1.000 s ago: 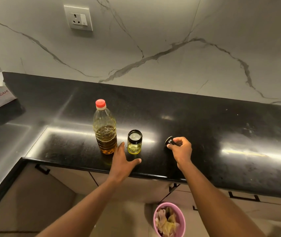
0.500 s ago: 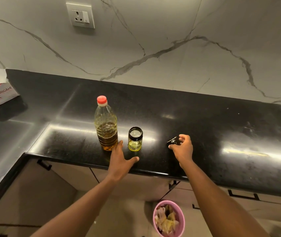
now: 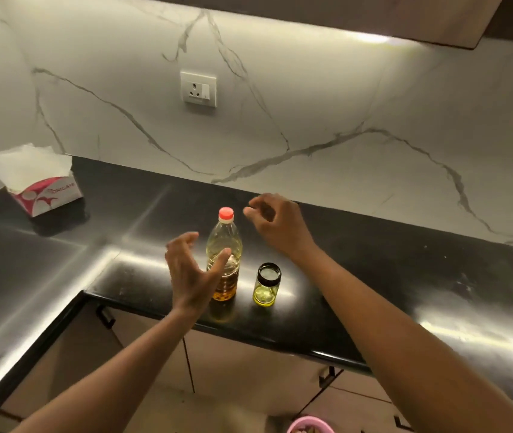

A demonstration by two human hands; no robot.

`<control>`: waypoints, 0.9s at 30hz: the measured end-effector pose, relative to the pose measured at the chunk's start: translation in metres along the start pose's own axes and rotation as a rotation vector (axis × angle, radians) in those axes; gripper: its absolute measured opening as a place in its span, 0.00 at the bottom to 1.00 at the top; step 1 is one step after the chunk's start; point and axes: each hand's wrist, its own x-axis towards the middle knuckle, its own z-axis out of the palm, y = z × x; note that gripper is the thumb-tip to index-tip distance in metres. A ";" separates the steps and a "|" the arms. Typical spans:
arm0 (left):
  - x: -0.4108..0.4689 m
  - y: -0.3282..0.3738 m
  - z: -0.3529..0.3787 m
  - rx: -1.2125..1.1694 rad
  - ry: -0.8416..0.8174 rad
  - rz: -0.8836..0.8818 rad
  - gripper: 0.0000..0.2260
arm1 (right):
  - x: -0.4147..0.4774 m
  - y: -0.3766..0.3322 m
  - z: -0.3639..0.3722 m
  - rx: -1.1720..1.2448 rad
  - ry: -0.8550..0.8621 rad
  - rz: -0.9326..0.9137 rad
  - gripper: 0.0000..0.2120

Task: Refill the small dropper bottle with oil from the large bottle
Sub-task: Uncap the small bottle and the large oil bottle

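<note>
Head view: left hand (image 3: 191,271), newly raised, spreads wide beside the clear plastic red-capped oil bottle (image 3: 229,278), centre frame; small uncapped glass dropper bottle (image 3: 266,285) stands just right; right hand (image 3: 278,225), its dropper top gone, loosely curled and empty: uncapping likely next.

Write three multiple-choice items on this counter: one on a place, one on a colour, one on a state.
1. The small dropper bottle stands:
A. right of the large bottle
B. left of it
C. against the wall

2. The large bottle's cap is:
A. green
B. red
C. black

3. The large bottle is:
A. lying down
B. tilted to pour
C. upright, capped

Answers:
1 A, it stands at the large bottle's right, near the front edge of the counter.
2 B, the cap shows red.
3 C, it stands upright with the cap on.
</note>
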 end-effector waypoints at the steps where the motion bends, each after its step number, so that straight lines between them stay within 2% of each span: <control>1: 0.010 0.004 -0.002 -0.008 -0.038 0.002 0.36 | 0.008 -0.011 0.005 -0.037 -0.023 -0.035 0.13; 5: 0.040 0.017 -0.005 -0.001 -0.247 0.021 0.43 | 0.027 -0.040 0.019 -0.305 -0.115 -0.107 0.23; 10: 0.054 0.018 0.001 -0.003 -0.425 -0.020 0.35 | 0.033 -0.055 0.027 -0.434 -0.194 -0.072 0.15; 14: 0.048 0.010 0.002 0.003 -0.424 -0.060 0.31 | 0.036 -0.060 0.030 -0.408 -0.233 -0.005 0.11; 19: 0.048 0.008 0.002 0.001 -0.408 -0.059 0.30 | 0.048 -0.066 0.027 -0.436 -0.416 -0.017 0.05; 23: 0.048 0.008 0.001 -0.007 -0.406 -0.050 0.29 | 0.055 -0.064 0.021 -0.468 -0.514 -0.116 0.09; 27: 0.046 0.007 0.002 -0.012 -0.389 -0.039 0.30 | 0.055 -0.059 0.021 -0.451 -0.515 -0.143 0.15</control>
